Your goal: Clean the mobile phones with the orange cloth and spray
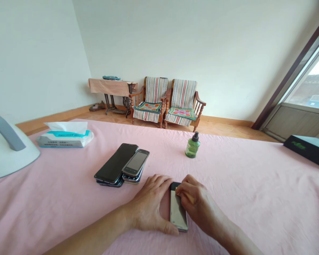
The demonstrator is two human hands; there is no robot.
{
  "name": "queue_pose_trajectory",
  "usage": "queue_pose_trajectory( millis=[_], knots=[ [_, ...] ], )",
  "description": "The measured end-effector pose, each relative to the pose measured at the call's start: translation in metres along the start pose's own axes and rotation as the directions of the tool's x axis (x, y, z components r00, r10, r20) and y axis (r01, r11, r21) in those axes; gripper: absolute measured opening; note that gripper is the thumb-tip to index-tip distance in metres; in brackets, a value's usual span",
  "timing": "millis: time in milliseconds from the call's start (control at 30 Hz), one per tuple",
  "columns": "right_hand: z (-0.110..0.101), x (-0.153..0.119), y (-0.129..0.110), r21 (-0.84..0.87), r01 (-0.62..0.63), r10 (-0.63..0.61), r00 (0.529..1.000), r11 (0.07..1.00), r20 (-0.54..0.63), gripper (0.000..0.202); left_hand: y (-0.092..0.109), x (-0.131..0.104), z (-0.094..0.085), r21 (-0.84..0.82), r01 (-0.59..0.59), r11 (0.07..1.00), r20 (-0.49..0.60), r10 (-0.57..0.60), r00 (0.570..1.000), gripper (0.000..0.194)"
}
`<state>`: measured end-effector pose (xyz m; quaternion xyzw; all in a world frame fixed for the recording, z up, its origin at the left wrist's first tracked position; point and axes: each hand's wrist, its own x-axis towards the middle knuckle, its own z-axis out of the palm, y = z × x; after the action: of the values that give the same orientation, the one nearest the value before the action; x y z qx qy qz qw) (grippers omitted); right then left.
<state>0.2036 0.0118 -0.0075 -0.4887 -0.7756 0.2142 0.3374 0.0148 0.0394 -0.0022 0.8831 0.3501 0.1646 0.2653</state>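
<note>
A mobile phone [178, 210] with a pale, reflective screen lies face up on the pink cloth in front of me. My left hand [151, 205] spans its left side, thumb at the near end and fingers at the far end, keeping hold of it. Fingers curled, my right hand [195, 198] presses on the upper part of the screen. It grips a small yellowish thing [189, 197], mostly hidden by the fingers, whose kind I cannot make out. Left of my hands are two stacks of phones, topped by a large black smartphone [117, 163] and a smaller grey phone [136, 163].
A green spray bottle [192, 146] stands beyond my right hand. Farther left are a tissue pack [65, 137] and a white, grey-handled object [10, 152]. A black box [307, 150] sits at the right edge. Two wooden armchairs [182, 102] stand behind the pink-covered table [236, 170].
</note>
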Motion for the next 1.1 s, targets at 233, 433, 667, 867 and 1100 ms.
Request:
queue_pose_trajectory(
  millis=[233, 433, 667, 867, 1100],
  knots=[
    [-0.004, -0.004, 0.001, -0.019, -0.007, 0.007, 1.0, 1.0, 0.027, 0.027, 0.001, 0.0, -0.001, 0.01, 0.024, 1.0, 0.013, -0.024, 1.0, 0.102],
    [-0.004, -0.001, 0.013, -0.029, -0.016, 0.014, 0.998, 0.999, -0.059, 0.023, 0.001, 0.0, -0.002, -0.003, -0.003, 1.0, 0.004, 0.003, 1.0, 0.1],
    [0.003, -0.001, 0.009, 0.004, 0.02, -0.02, 1.0, 1.0, -0.014, 0.024, 0.0, 0.0, -0.001, 0.017, 0.007, 1.0, 0.011, -0.007, 1.0, 0.101],
    [0.002, -0.001, 0.007, -0.02, -0.008, 0.007, 0.999, 1.0, -0.043, 0.024, 0.0, 0.0, -0.001, 0.038, 0.019, 0.999, 0.036, -0.021, 0.999, 0.103],
    [0.004, -0.002, 0.008, 0.0, -0.004, 0.004, 0.999, 1.0, -0.05, 0.024, 0.002, 0.0, -0.002, 0.031, 0.008, 0.999, 0.03, -0.009, 1.0, 0.099]
  ],
)
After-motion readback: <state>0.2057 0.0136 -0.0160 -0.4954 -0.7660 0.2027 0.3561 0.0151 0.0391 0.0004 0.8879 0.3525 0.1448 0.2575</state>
